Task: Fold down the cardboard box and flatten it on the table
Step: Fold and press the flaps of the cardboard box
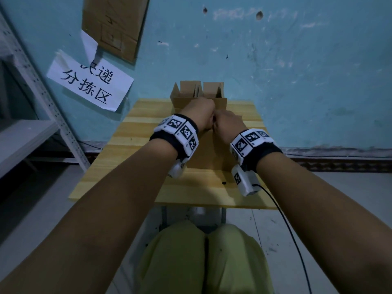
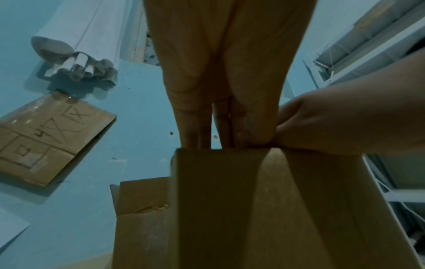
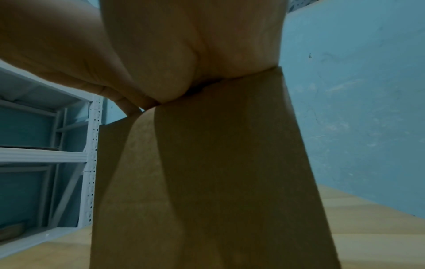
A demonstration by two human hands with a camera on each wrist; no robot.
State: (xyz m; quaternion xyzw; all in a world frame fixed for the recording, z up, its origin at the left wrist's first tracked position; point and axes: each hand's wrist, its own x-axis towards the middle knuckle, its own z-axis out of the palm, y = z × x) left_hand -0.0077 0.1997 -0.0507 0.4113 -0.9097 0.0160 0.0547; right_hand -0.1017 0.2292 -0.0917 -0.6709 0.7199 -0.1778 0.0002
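A brown cardboard box [image 1: 209,151] stands upright in the middle of the wooden table [image 1: 135,187]. Both hands meet at its top edge. My left hand [image 1: 201,112] hooks its fingers over that edge, and the left wrist view shows the fingers [image 2: 193,127] dipping behind the box [image 2: 230,209]. My right hand [image 1: 228,124] grips the same edge just to the right, touching the left hand. In the right wrist view the right hand [image 3: 195,45] sits on top of the box wall [image 3: 218,172], with the left hand [image 3: 57,54] beside it. The fingertips are hidden by the cardboard.
A second cardboard box [image 1: 199,92] with raised flaps stands at the table's far edge against the blue wall. A paper sign [image 1: 91,81] and a cardboard sheet [image 1: 114,24] hang on the wall. A metal shelf [image 1: 31,134] stands to the left. A black cable [image 1: 286,219] trails from my right wrist.
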